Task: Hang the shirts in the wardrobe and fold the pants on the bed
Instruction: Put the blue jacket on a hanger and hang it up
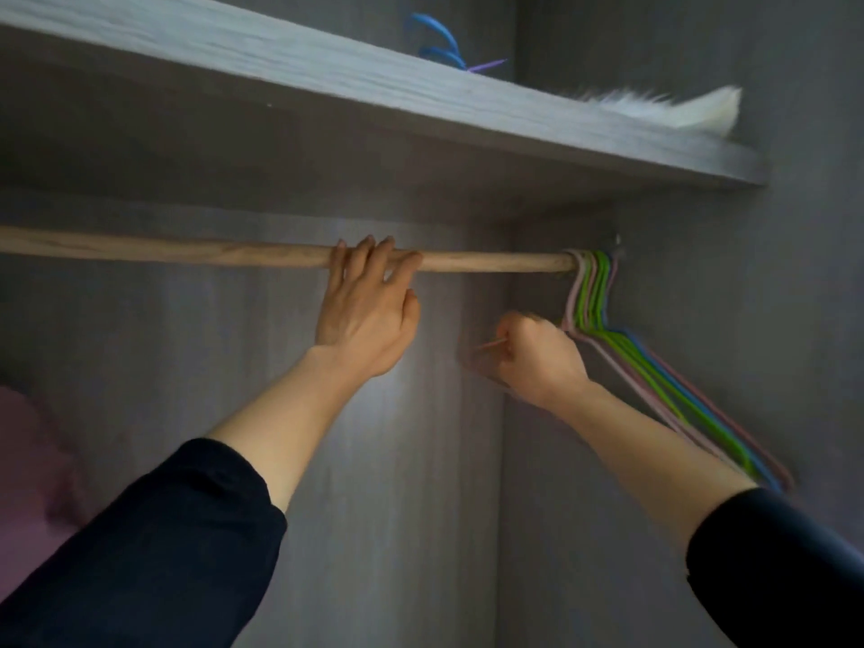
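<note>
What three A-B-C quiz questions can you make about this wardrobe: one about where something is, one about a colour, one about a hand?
1. Where on the rod do the hangers hang?
A. its right end
B. its middle
C. its left end

2. What colour are the curved pieces on the shelf?
A. red
B. blue
C. yellow

3. What is the right hand doing?
A. lying flat open
B. pointing upward
C. curled round a thin pink hanger

Answers: 1 A, the bunch sits where the rod ends on the right. 2 B, they show bright blue. 3 C, its fist is closed with pink wire sticking out.
</note>
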Motion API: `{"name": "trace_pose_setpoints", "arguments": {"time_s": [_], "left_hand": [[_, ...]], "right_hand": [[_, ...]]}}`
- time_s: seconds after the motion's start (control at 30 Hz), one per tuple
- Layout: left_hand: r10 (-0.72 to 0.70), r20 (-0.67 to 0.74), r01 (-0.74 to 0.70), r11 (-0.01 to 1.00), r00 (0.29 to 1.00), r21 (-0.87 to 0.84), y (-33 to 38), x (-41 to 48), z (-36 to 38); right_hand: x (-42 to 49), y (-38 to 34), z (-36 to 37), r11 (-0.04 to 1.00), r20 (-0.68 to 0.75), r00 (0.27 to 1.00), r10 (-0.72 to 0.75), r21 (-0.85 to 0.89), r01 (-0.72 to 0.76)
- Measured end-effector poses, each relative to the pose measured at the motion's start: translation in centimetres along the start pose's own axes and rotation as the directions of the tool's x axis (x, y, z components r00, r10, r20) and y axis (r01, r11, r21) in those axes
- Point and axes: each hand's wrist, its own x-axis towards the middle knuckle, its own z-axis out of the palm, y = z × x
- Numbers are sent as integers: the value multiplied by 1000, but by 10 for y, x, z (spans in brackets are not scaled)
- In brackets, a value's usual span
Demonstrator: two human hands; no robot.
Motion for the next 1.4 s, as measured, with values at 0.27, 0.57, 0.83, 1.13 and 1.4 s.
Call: {"name": "trace_pose_setpoints", "arguments": {"time_s": [0.27,0.57,0.83,1.13,1.4], "left_hand": [[-11,-50,12,1000,999,23,4,7,15],[-20,-83,21,1000,996,2,3,7,22],[-39,-67,36,998,997,-50,2,9,21],[-88,-11,85,987,996,-134,8,4,17],[80,98,-31,903,992,-428,89,-70,29]], "right_hand": [[8,64,-19,861,-55,998,16,-506,-42],[14,66,-21,879,37,996,83,-474,-56],[38,44,-36,825,66,952,299,483,-292],[-26,16,-5,581,240,927,289,725,-369],[-144,48,-19,745,364,891,271,507,-434]]}}
